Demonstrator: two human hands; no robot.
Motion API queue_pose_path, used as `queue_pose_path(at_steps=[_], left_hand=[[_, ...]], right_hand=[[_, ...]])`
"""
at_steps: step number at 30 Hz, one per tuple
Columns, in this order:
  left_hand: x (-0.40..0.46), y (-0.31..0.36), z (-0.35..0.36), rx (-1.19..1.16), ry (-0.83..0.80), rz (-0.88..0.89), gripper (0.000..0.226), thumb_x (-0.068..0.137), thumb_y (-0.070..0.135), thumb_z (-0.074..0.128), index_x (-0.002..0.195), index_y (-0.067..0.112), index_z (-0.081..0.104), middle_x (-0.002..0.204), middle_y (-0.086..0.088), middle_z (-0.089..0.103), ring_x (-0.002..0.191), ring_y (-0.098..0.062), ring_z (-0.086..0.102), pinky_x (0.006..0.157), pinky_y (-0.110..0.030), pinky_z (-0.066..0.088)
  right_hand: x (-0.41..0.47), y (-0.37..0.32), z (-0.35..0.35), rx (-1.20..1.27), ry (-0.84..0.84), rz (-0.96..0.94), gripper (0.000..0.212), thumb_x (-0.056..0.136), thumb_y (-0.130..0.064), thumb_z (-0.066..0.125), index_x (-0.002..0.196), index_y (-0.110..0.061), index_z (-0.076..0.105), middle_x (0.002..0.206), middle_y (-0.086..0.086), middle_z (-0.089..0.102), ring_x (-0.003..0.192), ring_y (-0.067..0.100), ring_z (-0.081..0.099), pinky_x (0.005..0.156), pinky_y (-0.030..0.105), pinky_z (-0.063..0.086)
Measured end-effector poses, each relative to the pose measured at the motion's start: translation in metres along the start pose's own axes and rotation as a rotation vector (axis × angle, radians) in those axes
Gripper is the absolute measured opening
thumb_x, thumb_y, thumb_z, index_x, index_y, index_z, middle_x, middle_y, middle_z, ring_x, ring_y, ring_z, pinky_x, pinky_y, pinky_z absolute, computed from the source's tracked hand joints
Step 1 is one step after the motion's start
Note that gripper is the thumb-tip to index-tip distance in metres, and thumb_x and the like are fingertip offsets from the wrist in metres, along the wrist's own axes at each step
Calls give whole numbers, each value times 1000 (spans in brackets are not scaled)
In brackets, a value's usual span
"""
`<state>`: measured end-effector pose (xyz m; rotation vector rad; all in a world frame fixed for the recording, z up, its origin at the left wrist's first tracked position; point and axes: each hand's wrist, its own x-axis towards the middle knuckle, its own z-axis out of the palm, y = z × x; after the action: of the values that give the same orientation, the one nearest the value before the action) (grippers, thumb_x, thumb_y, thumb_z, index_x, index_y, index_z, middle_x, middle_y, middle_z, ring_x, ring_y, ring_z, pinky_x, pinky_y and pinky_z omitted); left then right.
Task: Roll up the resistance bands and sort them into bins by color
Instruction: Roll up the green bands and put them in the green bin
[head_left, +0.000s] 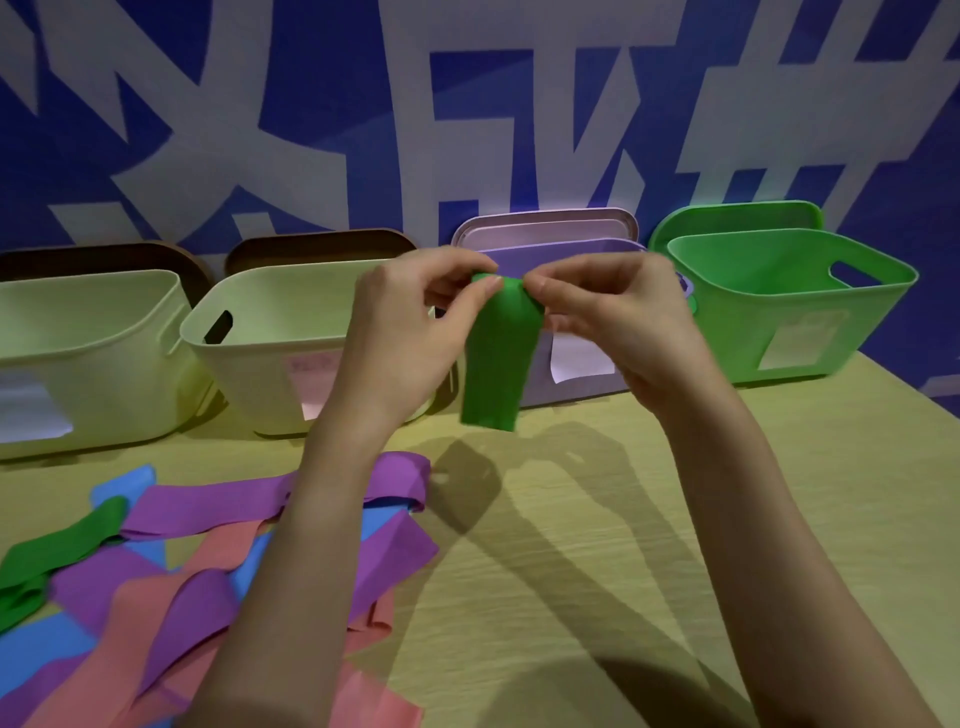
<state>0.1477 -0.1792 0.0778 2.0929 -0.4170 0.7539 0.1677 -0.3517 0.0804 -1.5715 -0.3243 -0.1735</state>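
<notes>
— Where's the green band?
— Up in the air above the table, its top end pinched by the left hand and the right hand, the rest hanging down
— And behind it?
— The purple bin, with the green bin just beside it
— The other bands?
— Loose pile on the table, lower left

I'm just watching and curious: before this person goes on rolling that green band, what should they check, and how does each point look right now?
1. Left hand pinches the green band at its top: ok.
2. Right hand pinches it too: ok.
3. Band fully rolled: not ok, its tail hangs loose above the table.
4. Green bin open and upright: ok.
5. Bin's contents: cannot tell.
6. Other bands off the hanging tail: ok.
</notes>
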Motion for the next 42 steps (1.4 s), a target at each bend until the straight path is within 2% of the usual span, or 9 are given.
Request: queue_pose_path(at_steps=[4, 7, 14, 17, 25, 30, 35, 39, 42], left_hand=[[0, 3, -1, 64, -9, 55, 22, 87, 20, 69, 109, 18, 71, 96, 4, 66, 82, -4, 62, 74, -15, 51], [1, -2, 0, 10, -27, -34, 16, 86, 19, 70, 101, 21, 72, 89, 7, 67, 78, -7, 62, 72, -20, 53], [3, -9, 1, -364, -91, -301, 13, 90, 9, 64, 94, 19, 71, 80, 4, 69, 66, 1, 60, 62, -16, 48], [2, -8, 0, -327, -100, -257, 13, 91, 12, 63, 99, 19, 71, 88, 5, 71, 76, 1, 64, 66, -14, 50], [0, -1, 2, -9, 44, 40, 19, 89, 22, 67, 108, 22, 69, 97, 7, 67, 88, -5, 62, 74, -14, 50], [4, -5, 8, -286, 67, -135, 10, 89, 13, 67, 97, 17, 72, 84, 5, 71, 74, -2, 64, 66, -19, 50], [4, -14, 13, -595, -37, -427, 11, 91, 16, 63, 93, 12, 73, 71, 4, 67, 63, -6, 57, 66, -24, 51], [3, -20, 10, -230, -81, -194, 11, 93, 23, 62, 90, 27, 71, 74, 14, 68, 68, -5, 62, 65, -26, 51], [3, -16, 8, -44, -48, -85, 14, 91, 28, 64, 101, 23, 73, 87, 9, 70, 79, -9, 65, 73, -30, 54]], right_hand=[[4, 4, -6, 416, -150, 298, 10, 80, -8, 69, 83, 0, 74, 87, 18, 61, 74, 20, 51, 68, 20, 43], [2, 5, -4, 195, -105, 164, 8, 85, -8, 67, 89, -2, 71, 78, 9, 72, 68, 14, 66, 64, 19, 53], [-2, -2, 1, -376, 7, -258, 12, 79, -11, 78, 91, -13, 75, 83, 4, 73, 74, 19, 69, 75, 27, 58], [-3, -2, 3, -433, 35, -288, 12, 79, -12, 78, 91, -13, 75, 83, 0, 73, 75, 12, 69, 75, 24, 57], [-3, -6, -6, 306, -119, 201, 7, 85, -4, 66, 90, -4, 70, 82, 8, 74, 76, 14, 71, 68, 20, 55], [-1, 0, 2, -95, 41, -103, 11, 82, -8, 74, 92, -7, 73, 85, 9, 74, 78, 17, 70, 70, 25, 56], [-1, 3, 10, -461, 140, -391, 10, 82, -16, 75, 91, -14, 75, 81, -6, 72, 75, 7, 68, 75, 23, 56], [2, 6, 8, -385, 150, -286, 5, 79, -14, 76, 84, -15, 76, 77, -5, 73, 72, 9, 68, 73, 26, 57], [1, 5, 4, -168, 110, -141, 5, 81, -9, 75, 83, -13, 74, 79, 1, 74, 76, 13, 69, 73, 27, 58]])
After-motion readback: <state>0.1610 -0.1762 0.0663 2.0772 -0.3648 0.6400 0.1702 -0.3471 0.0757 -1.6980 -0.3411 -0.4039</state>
